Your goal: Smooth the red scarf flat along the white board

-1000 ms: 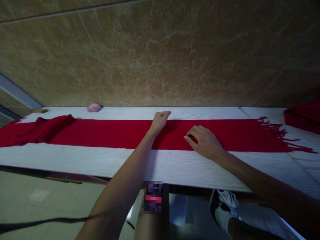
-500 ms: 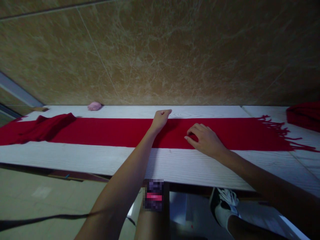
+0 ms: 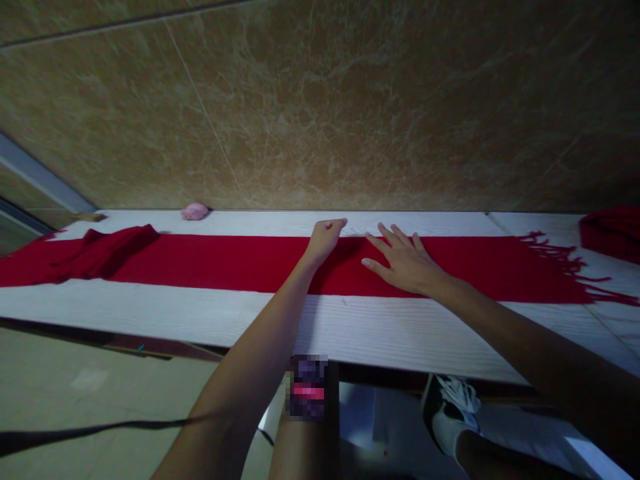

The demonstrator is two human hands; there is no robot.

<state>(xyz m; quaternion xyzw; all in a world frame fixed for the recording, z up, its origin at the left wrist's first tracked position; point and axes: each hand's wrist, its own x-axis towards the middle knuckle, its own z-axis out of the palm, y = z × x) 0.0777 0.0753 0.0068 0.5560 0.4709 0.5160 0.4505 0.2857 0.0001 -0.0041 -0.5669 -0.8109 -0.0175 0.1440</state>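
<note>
A long red scarf (image 3: 240, 263) lies stretched along a white wood-grain table (image 3: 240, 307), its fringe (image 3: 565, 267) spread at the right end. My left hand (image 3: 324, 241) is closed in a fist over the scarf's far edge; whatever may be inside the curled fingers is hidden. To its right, my right hand (image 3: 403, 261) is open, fingers spread over the scarf with the palm down. It holds nothing. Toward the left, a bunched fold of red cloth (image 3: 113, 252) rests on the flat length.
A small pink lump (image 3: 195, 211) sits by the tiled wall (image 3: 350, 120) behind the table. More red cloth (image 3: 610, 233) is heaped at the far right. Beneath the front edge are a leg and a shoe (image 3: 447, 413). A dark strap (image 3: 90, 432) crosses the lower left.
My right hand has gone from curled fingers to spread ones and shifted slightly toward the far edge. My left fist keeps its shape and place on the scarf. The view has shifted a little.
</note>
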